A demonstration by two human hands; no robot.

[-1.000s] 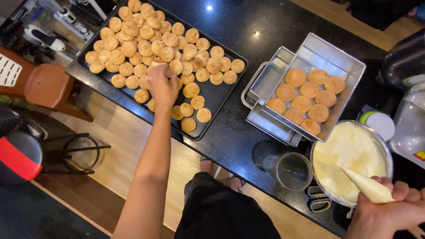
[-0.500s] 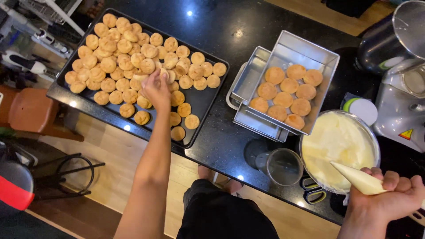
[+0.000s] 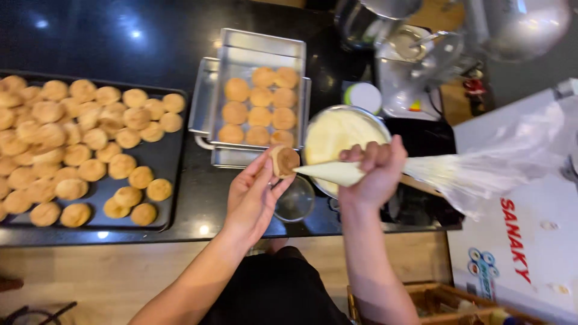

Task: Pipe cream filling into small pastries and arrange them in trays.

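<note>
My piping bag (image 3: 481, 171): clear, crinkled plastic
Pans (image 3: 260, 57): brushed metal
Surface (image 3: 90, 42): glossy black stone
My puff (image 3: 284, 161): matt, rough crust

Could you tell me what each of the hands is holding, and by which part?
Left hand holds a puff by its edge in the fingertips; right hand grips a piping bag just behind the tip.

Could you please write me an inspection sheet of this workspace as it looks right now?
Surface: black glossy counter, wooden floor below.
Job's things: small round puff; cream-filled piping bag, tip at the puff; bowl of cream.
Clutter: dark tray of puffs; stacked metal pans with puffs; small glass cup; green-rimmed lid.
Grippers: left hand holds the puff; right hand grips the bag.
Cables: nothing seen.
Surroundings: metal mixer, white chest appliance, wooden crate.
</note>
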